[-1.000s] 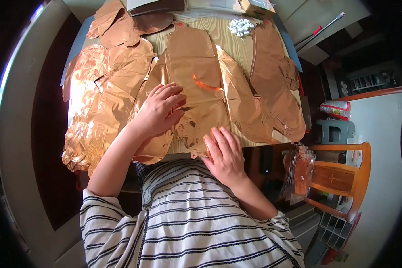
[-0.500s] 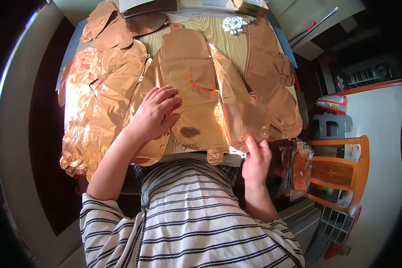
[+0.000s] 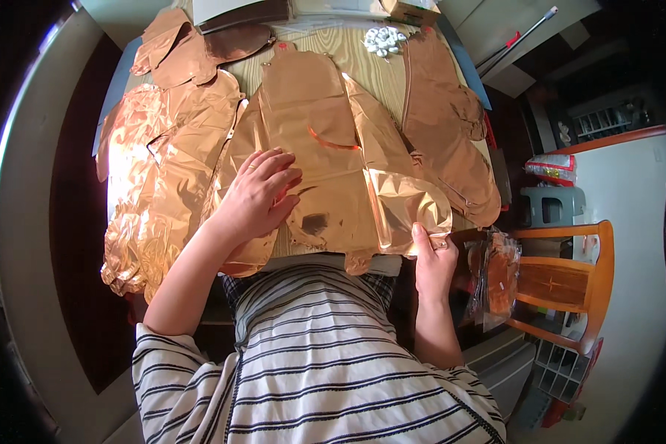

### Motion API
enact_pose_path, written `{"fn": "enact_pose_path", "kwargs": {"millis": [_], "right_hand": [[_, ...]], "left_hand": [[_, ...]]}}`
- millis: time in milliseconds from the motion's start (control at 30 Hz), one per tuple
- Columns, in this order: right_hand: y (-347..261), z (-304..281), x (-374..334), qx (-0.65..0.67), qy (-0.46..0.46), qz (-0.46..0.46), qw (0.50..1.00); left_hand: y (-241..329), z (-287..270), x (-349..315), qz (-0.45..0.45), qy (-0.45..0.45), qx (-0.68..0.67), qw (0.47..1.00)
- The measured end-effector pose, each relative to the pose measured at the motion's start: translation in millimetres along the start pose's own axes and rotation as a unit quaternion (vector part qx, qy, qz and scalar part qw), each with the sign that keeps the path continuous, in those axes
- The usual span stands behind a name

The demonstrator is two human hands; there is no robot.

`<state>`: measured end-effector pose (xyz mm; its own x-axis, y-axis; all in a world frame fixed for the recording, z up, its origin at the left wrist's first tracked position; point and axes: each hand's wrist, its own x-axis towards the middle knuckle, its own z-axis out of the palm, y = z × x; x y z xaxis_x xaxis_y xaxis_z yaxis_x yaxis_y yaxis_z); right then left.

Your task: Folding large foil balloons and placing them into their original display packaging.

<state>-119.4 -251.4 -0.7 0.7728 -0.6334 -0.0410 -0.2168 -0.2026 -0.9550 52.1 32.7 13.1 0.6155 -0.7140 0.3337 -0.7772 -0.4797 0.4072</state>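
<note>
Room, apparently in a home, serving also for handwork. I am working at a wood-grain table (image 3: 383,80); copper-coloured foil shapes (image 3: 307,103) are covering most of it, and a cardboard box (image 3: 414,12) is standing at its far edge. Household pieces: one wooden chair (image 3: 553,283) with a decorated back is standing to my right; one grey plastic stool (image 3: 574,201) is standing beyond it. Also: clear packets (image 3: 499,277) of similar foil are showing beside the chair.

Single fisheye view from the wearer's head, looking steeply down from above the left hand (image 3: 255,196) and right hand (image 3: 434,263) at fairly close range; the counter (image 3: 381,81) extends beyond the hands, the striped shirt (image 3: 325,355) occupies the foreground, and straight edges bow outward.
</note>
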Motion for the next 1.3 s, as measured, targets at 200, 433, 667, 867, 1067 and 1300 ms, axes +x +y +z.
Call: {"fn": "enact_pose_path", "kwargs": {"millis": [200,433,667,867,1067,1300], "right_hand": [[-1.1,-0.6,2.2,0.036,-0.008,0.026,0.999],[3.4,-2.6,4.6,0.073,-0.012,0.062,0.995],[14.1,-7.7,5.6,0.016,-0.032,0.028,0.999],[1.1,3.8,0.5,0.057,-0.008,0.031,0.998],[0.4,7.1,-4.1,0.01,-0.029,-0.006,1.0],[0.3,12.8,-4.7,0.006,0.0,-0.003,1.0]], "left_hand": [[0.2,3.7,5.3,-0.004,0.005,0.007,1.0],[2.3,7.6,7.5,-0.005,0.011,0.013,1.0],[3.5,12.0,10.2,0.004,0.019,0.019,1.0],[6.2,13.0,8.5,0.004,0.022,0.014,1.0],[7.0,12.5,9.5,0.008,0.02,0.014,1.0],[6.6,12.7,9.5,0.01,0.018,0.018,1.0]]}}
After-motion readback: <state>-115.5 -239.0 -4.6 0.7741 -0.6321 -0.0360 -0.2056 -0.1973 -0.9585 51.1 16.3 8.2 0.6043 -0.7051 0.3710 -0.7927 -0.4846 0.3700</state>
